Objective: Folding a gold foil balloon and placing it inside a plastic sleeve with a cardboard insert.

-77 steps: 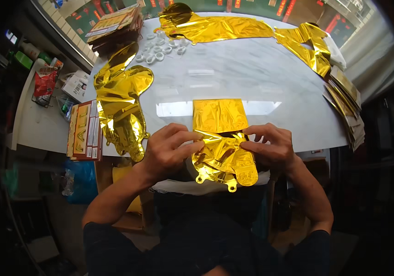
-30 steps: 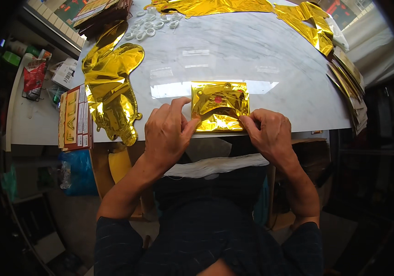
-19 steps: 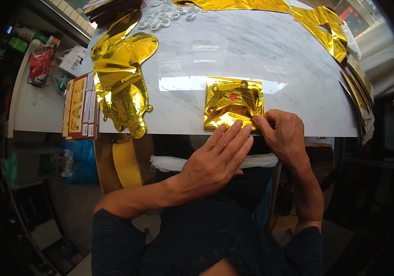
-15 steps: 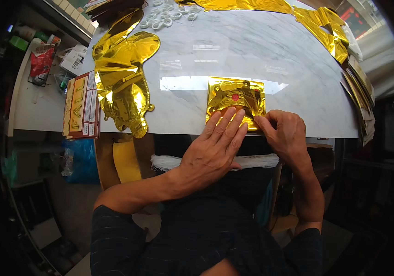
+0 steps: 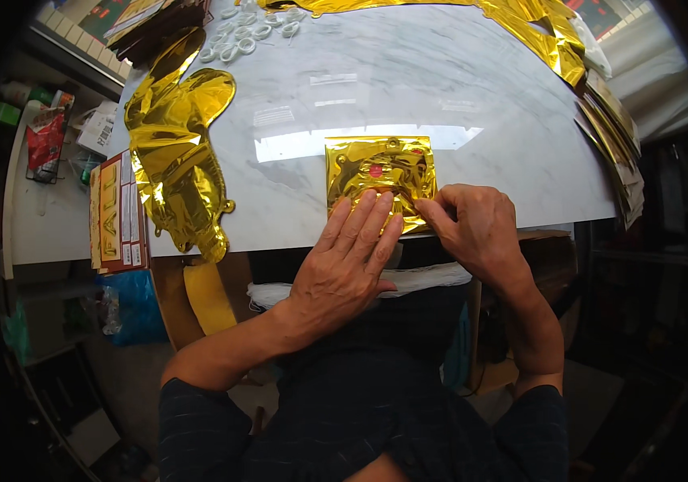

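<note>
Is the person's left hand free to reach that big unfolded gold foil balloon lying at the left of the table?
Probably yes. The left hand lies flat on the folded gold foil square, holding nothing, and bare marble table separates it from the unfolded gold balloon. It would have to lift off the square first.

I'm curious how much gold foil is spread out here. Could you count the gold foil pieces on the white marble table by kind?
Folded square gold foil packet under the left hand and right hand: 1
Flat unfolded gold foil balloon at the left: 1
Long crumpled gold foil strip along the far edge: 1
Total: 3
</note>
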{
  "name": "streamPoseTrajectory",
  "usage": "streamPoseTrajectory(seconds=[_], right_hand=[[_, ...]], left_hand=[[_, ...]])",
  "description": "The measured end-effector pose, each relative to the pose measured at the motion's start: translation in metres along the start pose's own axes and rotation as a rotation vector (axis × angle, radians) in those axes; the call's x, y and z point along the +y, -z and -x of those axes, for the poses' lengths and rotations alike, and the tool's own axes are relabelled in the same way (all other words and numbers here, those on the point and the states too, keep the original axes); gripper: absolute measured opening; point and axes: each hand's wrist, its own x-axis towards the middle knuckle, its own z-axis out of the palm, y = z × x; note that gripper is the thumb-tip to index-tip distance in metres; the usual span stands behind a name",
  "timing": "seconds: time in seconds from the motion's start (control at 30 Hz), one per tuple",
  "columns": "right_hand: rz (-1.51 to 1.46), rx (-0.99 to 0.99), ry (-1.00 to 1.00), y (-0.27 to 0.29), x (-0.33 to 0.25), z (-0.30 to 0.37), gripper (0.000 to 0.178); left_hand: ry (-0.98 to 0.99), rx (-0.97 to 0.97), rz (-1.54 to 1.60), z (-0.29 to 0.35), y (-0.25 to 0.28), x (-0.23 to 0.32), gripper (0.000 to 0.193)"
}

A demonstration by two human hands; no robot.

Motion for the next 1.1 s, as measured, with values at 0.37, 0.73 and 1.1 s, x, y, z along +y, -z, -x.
streamPoseTrajectory(seconds=[0.37, 0.73, 1.1], right_hand=[[-0.148, 0.507, 0.236, -0.016, 0.021, 0.036, 0.011], [0.250, 0.187, 0.567, -0.033, 0.024, 0.055, 0.053], [0.212, 0.357, 0.674, -0.012, 0.027, 0.057, 0.032]], left_hand=[[-0.015, -0.003, -0.041, -0.002, -0.003, 0.002, 0.098], [-0.028, 0.033, -0.053, -0.002, -0.006, -0.003, 0.096], [-0.038, 0.071, -0.020, 0.005, -0.007, -0.001, 0.097]])
